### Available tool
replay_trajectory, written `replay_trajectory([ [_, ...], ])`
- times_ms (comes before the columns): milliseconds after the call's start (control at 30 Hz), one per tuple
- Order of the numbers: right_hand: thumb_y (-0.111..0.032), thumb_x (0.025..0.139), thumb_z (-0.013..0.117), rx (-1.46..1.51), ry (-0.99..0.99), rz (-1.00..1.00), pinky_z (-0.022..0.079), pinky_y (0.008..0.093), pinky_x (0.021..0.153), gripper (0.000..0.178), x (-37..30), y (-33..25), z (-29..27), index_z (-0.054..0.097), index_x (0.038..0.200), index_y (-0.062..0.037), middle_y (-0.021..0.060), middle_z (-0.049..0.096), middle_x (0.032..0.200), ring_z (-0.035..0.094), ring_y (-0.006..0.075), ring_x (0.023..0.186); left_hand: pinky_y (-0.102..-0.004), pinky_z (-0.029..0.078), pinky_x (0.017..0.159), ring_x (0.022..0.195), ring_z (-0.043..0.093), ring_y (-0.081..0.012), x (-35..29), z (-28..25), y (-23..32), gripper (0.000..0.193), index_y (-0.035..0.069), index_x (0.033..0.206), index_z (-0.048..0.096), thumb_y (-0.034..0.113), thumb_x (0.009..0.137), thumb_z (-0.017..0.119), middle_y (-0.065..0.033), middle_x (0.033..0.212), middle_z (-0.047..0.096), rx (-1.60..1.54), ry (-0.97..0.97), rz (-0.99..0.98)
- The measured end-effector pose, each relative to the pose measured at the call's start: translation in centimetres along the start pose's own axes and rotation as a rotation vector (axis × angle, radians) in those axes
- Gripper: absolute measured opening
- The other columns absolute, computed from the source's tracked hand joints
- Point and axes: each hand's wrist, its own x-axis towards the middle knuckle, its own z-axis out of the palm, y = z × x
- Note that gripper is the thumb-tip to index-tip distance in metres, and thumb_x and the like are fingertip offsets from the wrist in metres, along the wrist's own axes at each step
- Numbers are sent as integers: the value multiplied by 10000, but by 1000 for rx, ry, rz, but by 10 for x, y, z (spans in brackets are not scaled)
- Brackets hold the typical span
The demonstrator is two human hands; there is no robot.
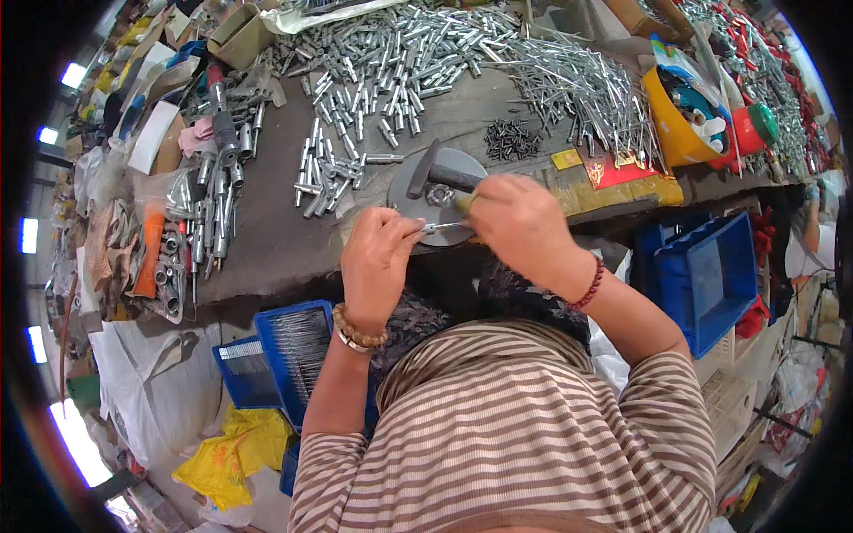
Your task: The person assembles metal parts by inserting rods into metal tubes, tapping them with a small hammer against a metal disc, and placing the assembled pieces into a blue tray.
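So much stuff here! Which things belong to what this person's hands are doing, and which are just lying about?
Seemingly in use:
slim metal piece, pinched by the left hand
round grey plate
hammer, resting on the plate

Seemingly just lying about:
yellow plastic bag
flat red packet
yellow container

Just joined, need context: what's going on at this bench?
At a cluttered workbench, a person's left hand holds a thin metal piece over the near edge of a round grey plate. The right hand is at its other end; its grip is unclear. A hammer lies on the plate. Beyond are heaped silver metal parts and small dark pieces.
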Motion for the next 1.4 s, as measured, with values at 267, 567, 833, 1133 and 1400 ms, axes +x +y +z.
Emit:
replay_trajectory([
  [267, -149, 834, 801, -172, -24, 466, 556, 479, 745, 183, -8, 50, -22, 666, 925, -64, 117, 646, 946, 678, 365, 903, -363, 516, 777, 891, 649, -281, -1, 1, 2, 147, 38, 994, 773, -12, 856, 782, -111, 967, 645, -1, -12, -41],
  [567, -159, 854, 780, -248, -101, 454, 568, 492, 774, 180, 8, 56, -11, 661, 959, -75, 119, 663, 975, 701, 375, 909, -363, 520, 782, 894, 649, -283, -3, 2, -2, 165, 40, 1007, 772, -25, 856, 775, -114, 973, 648, -20, 10, -8],
  [833, -124, 878, 733, 10, -116, 370, 520, 508, 736, 155, 14, 39, -22, 626, 934, -26, 157, 637, 942, 659, 411, 868, -368, 527, 767, 889, 655, -282, -1, 0, -1, 153, 48, 1009, 768, -5, 865, 769, -114, 969, 648, -19, 4, -7],
  [1133, -66, 847, 744, 221, -143, 64, 479, 460, 853, 154, 22, -14, 5, 628, 944, -36, 119, 595, 991, 611, 349, 1003, -387, 527, 761, 891, 652, -291, -2, 3, -5, 148, 65, 1014, 761, 22, 872, 762, -109, 956, 640, 22, 21, 41],
  [1400, -57, 842, 734, 188, -159, -1, 490, 455, 880, 175, 26, -17, 8, 625, 979, -43, 116, 582, 996, 612, 340, 1000, -390, 525, 776, 907, 648, -297, -4, 2, -8, 143, 58, 1021, 745, 23, 882, 744, -108, 974, 635, 20, 21, 49],
])
